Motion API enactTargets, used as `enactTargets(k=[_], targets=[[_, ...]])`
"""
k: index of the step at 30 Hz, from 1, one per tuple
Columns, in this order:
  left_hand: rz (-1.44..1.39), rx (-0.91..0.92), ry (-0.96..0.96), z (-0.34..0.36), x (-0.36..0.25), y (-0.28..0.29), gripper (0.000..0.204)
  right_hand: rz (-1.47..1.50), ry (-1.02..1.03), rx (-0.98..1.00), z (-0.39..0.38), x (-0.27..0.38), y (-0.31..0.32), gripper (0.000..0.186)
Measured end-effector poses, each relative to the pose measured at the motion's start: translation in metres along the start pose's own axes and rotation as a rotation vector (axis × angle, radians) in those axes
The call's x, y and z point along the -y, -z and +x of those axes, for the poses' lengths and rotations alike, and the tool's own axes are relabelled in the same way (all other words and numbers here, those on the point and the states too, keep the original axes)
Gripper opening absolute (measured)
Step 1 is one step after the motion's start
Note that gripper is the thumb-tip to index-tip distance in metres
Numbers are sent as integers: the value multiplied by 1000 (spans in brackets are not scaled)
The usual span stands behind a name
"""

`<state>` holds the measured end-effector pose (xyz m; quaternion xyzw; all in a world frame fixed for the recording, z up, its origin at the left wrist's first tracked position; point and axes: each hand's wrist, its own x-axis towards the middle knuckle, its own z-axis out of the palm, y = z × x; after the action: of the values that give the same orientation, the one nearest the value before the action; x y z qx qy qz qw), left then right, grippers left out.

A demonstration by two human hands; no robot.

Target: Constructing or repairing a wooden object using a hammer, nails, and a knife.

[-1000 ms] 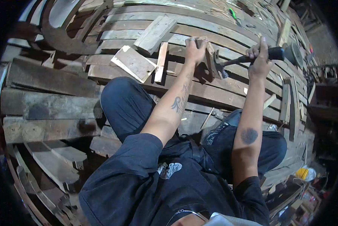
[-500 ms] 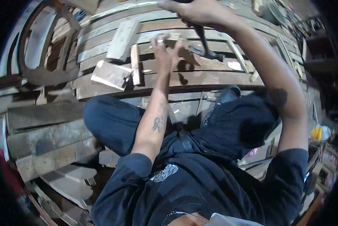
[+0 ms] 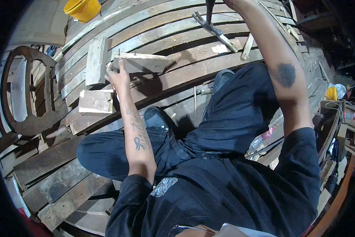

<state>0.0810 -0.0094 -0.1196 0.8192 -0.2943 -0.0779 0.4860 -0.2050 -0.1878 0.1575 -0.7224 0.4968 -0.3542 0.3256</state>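
While your left hand [image 3: 119, 77] grips the left end of a short board [image 3: 147, 57] in the head view, that board stands on edge on the slatted platform [image 3: 153, 89], its pale long edge facing up. Two thin nails [image 3: 135, 51] jut from that edge, one of them right by your fingertips. Your fingers are bent about the board's end, the hand drawn in narrow.

Your right hand [image 3: 230, 4] is mostly cut off by the upper rim, so you cannot tell from here how its fingers are set. Just beside it the dark handle of a hammer [image 3: 209, 26] runs out of the same rim, its metal head hanging to the right of your board and well apart from it.

Just left of your left hand lies a thick pale block [image 3: 96, 63], and nearer to you a flat squarish panel [image 3: 95, 101] with light edges. A pale strip [image 3: 247, 47] rests farther right, near a small whitish piece [image 3: 219, 48]. Beyond the block, at the upper left, you have a yellow bucket [image 3: 82, 10].
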Motion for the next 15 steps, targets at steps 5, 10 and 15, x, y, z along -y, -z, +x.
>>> enactTargets(k=[5,10,15], targets=[[266,92,106,10,12,34,60,123,17,-20,15,-43,-38,37],[29,81,61,-1,-16,4,51,40,-53,-34,16,-82,2,43],[66,23,-5,55,-5,6,46,-354,33,108,16,-110,16,58]])
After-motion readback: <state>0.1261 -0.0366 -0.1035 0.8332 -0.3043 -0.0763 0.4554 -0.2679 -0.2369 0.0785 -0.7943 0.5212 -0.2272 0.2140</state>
